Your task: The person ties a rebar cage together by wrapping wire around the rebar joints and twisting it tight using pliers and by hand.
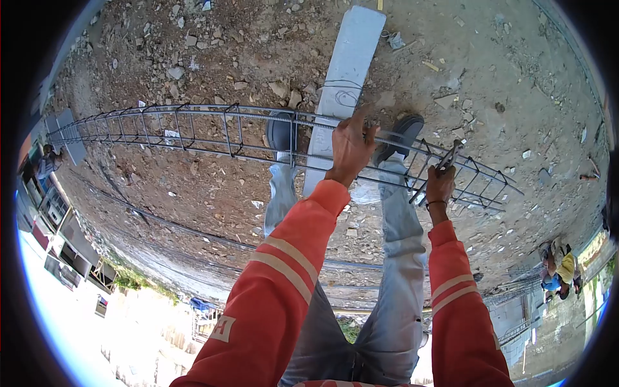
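A long cage of steel rebar (235,129) with square stirrups stretches across the view, passing over a pale board (351,51). My left hand (352,149) is closed around the upper bars where they cross the board. Loops of thin wire (347,97) lie just above it; whether its fingers also hold wire is unclear. In my right hand (441,186), at the cage's right part, are metal pincers (451,153), their head pointing up and their handles partly hidden by the fingers. My two shoes (280,133) show beneath and beside the cage.
Rubble and stones (175,72) cover the dirt ground. Another support (69,137) stands under the cage's far left end. Long bars (213,235) lie on the ground nearer my legs. Other people (565,269) are at the right edge, and one person (48,161) is at the far left.
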A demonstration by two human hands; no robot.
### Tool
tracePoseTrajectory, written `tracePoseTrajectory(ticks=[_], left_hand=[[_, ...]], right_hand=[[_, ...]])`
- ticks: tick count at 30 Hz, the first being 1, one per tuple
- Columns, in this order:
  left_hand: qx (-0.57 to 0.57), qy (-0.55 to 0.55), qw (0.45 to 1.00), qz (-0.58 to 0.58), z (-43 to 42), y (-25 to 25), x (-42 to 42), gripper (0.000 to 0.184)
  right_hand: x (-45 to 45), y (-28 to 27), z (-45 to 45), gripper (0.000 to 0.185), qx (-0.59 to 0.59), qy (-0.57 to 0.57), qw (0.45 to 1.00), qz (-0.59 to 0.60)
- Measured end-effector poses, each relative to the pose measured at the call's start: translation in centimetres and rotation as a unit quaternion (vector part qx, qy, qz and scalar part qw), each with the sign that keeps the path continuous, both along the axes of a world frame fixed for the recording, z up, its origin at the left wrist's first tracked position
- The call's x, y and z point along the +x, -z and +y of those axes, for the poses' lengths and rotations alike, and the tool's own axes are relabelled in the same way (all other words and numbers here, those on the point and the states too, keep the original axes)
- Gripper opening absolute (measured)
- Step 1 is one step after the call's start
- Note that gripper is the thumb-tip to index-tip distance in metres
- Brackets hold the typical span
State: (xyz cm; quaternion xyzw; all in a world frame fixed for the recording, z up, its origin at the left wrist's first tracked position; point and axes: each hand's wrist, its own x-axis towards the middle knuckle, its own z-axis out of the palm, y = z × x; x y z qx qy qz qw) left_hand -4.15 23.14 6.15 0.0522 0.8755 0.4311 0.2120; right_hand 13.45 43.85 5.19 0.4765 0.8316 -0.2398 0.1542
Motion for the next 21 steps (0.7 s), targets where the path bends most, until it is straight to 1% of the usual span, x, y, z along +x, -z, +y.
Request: tracePoseTrajectory(ticks=[1,2,4,5,6,7,8,9,10,11,12,13,14,15,16,17,18,19,20,21], left_hand=[[-0.005,0.003,1.0,0.004,0.0,-0.1,-0.2,0.048],[-0.003,0.0,1.0,0.006,-0.2,-0.2,-0.3,0.048],[-0.011,-0.004,0.998,-0.054,-0.3,-0.9,-0.2,0.057],[-0.006,-0.011,0.998,-0.054,-0.4,-1.1,-0.1,0.057],[0.009,-0.009,1.0,0.006,-0.6,-1.5,0.1,0.056],[0.021,-0.008,0.998,0.063,-0.8,-2.0,0.6,0.055],[0.022,-0.017,0.998,0.056,-1.0,-2.7,1.5,0.055],[-0.02,-0.041,0.998,0.051,-1.1,-3.4,2.3,0.051],[-0.062,-0.064,0.995,0.046,-1.1,-3.7,3.0,0.047],[-0.042,-0.111,0.993,0.02,-1.1,-3.3,4.1,0.035],[-0.043,-0.121,0.992,0.014,-1.0,-2.6,5.1,0.035],[0.011,-0.149,0.988,-0.023,-0.8,-2.0,6.0,0.032],[0.066,-0.177,0.98,-0.059,-0.5,-1.2,6.8,0.029],[0.119,-0.206,0.966,-0.102,-0.1,-0.5,6.8,0.02],[0.121,-0.214,0.963,-0.107,0.2,-0.2,6.9,0.02],[0.117,-0.206,0.958,-0.161,0.4,0.2,6.8,0.019],[0.113,-0.198,0.95,-0.214,0.9,0.8,6.9,0.019],[0.105,-0.214,0.96,-0.15,1.3,1.6,7.1,0.021],[0.109,-0.224,0.957,-0.153,1.3,1.9,7.6,0.021],[0.096,-0.224,0.964,-0.101,1.2,2.0,7.7,0.02]], right_hand=[[-0.4,-0.4,0.0,0.03,0.017,-0.011,1.0,-0.013],[-0.8,-0.9,0.2,0.03,0.02,-0.013,1.0,-0.011],[-2.4,-3.0,0.7,0.022,0.064,-0.079,0.992,-0.079],[-3.2,-5.0,0.7,0.02,0.05,-0.107,0.992,-0.035],[-4.4,-6.7,0.9,0.02,0.053,-0.114,0.991,-0.037],[-5.2,-8.2,1.0,0.022,0.001,-0.165,0.985,-0.05],[-6.0,-9.5,1.1,0.025,-0.052,-0.215,0.973,-0.066],[-6.9,-10.5,1.1,0.033,-0.076,-0.271,0.954,-0.105],[-8.5,-11.6,0.8,0.033,-0.074,-0.278,0.951,-0.11],[-10.4,-12.4,0.2,0.036,-0.066,-0.361,0.915,-0.167],[-11.8,-12.5,-0.3,0.039,-0.059,-0.44,0.868,-0.223],[-12.6,-12.1,-0.5,0.043,-0.031,-0.512,0.827,-0.232],[-13.6,-11.5,-0.6,0.043,-0.032,-0.519,0.82,-0.238],[-14.6,-10.9,-0.7,0.043,-0.021,-0.58,0.777,-0.245],[-15.6,-10.5,-0.8,0.044,-0.009,-0.636,0.729,-0.252],[-16.4,-10.3,-1.1,0.045,0.004,-0.67,0.7,-0.247],[-17.0,-10.0,-1.4,0.045,0.008,-0.675,0.693,-0.253],[-17.6,-9.7,-1.7,0.045,0.008,-0.687,0.683,-0.248],[-18.1,-9.6,-2.0,0.046,0.008,-0.7,0.672,-0.24],[-18.2,-9.3,-2.2,0.046,0.011,-0.706,0.673,-0.219]])
